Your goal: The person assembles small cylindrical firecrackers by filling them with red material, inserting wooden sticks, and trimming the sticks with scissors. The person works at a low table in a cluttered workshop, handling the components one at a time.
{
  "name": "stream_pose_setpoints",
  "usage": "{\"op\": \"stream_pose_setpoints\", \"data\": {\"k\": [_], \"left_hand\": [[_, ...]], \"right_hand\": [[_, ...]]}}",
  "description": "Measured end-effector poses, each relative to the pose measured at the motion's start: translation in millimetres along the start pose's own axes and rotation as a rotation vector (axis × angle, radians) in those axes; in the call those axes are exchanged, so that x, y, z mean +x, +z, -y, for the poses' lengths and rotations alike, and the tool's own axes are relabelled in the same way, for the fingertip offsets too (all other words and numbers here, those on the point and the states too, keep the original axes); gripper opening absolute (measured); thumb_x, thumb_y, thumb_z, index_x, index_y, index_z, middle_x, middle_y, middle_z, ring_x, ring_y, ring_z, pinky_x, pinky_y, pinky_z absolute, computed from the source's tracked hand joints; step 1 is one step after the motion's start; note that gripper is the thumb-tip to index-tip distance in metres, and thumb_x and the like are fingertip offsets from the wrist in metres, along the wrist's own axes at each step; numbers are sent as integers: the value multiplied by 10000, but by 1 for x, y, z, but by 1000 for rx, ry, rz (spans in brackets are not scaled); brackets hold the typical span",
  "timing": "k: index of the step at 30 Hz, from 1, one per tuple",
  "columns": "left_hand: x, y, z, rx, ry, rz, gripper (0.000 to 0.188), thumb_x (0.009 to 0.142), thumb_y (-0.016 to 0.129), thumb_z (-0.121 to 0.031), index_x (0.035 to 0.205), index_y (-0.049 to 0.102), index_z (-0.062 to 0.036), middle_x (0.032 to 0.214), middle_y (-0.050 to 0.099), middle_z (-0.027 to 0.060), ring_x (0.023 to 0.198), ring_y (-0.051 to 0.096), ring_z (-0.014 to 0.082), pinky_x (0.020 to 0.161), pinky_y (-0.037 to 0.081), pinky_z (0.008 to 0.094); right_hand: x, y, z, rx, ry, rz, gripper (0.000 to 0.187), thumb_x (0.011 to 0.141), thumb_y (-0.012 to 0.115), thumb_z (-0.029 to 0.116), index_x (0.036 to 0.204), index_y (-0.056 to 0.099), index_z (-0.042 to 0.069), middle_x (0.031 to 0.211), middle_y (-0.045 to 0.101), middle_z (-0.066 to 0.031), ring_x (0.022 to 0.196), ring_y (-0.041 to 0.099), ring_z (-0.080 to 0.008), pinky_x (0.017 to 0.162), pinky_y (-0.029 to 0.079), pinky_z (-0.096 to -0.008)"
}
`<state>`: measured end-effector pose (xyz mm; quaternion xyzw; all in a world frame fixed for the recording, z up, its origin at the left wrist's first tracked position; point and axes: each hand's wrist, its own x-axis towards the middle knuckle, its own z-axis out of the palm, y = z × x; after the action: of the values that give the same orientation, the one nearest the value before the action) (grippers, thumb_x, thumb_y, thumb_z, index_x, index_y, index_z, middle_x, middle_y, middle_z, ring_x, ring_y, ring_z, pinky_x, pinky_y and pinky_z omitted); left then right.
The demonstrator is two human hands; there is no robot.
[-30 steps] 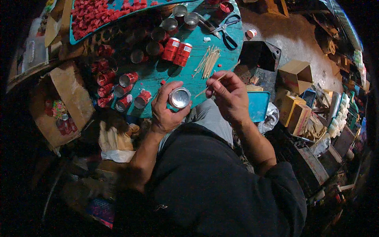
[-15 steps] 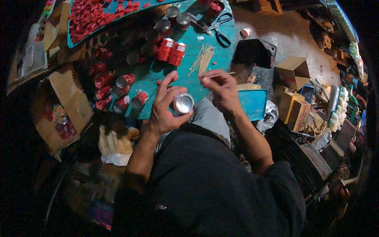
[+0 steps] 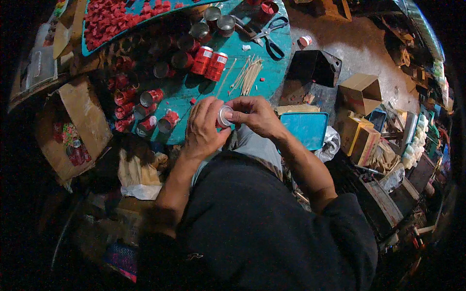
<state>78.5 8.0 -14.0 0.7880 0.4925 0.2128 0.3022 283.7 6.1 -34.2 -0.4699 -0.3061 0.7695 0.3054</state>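
Two hands meet just above the near edge of the teal table. Your left hand wraps its fingers closed around a small silver can, held tilted with its round metal end facing up toward the camera. Your right hand touches the can from the other side, fingertips pinched closed against its rim; whether they hold anything else cannot be told. On the table beyond the hands, a bundle of thin wooden sticks lies loose, with two upright red cans just beside it to the left. More red cans lie scattered on their sides along the table's left edge. Black-handled scissors rest near the far edge. A teal tray sits off the table, near your right forearm.
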Motion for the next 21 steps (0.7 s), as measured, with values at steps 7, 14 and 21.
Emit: {"op": "stream_pose_setpoints", "data": {"k": [7,14,21], "left_hand": [[0,-11,0,-94,51,-73,735,645,888,-75,1317,596,-24,1298,613,208,1160,639,419,1011,527,498],[8,-17,-10,-272,43,-45,681,681,879,-77,1302,604,-20,1261,637,188,1132,656,377,985,542,455],[3,-13,2,-316,-17,-110,603,703,872,-102,1244,625,-6,1172,653,176,1066,658,354,970,532,430]], "right_hand": [[-22,10,33,-163,-103,-51,351,902,813,181,1168,736,-35,1001,765,-89,867,713,-144,753,580,-323],[-34,19,31,-192,-148,-209,310,951,771,223,1123,744,-32,940,760,-105,807,701,-171,682,557,-346],[60,-78,6,-986,-508,-704,263,990,713,247,1140,732,33,982,741,-148,874,705,-261,749,549,-410]]}}
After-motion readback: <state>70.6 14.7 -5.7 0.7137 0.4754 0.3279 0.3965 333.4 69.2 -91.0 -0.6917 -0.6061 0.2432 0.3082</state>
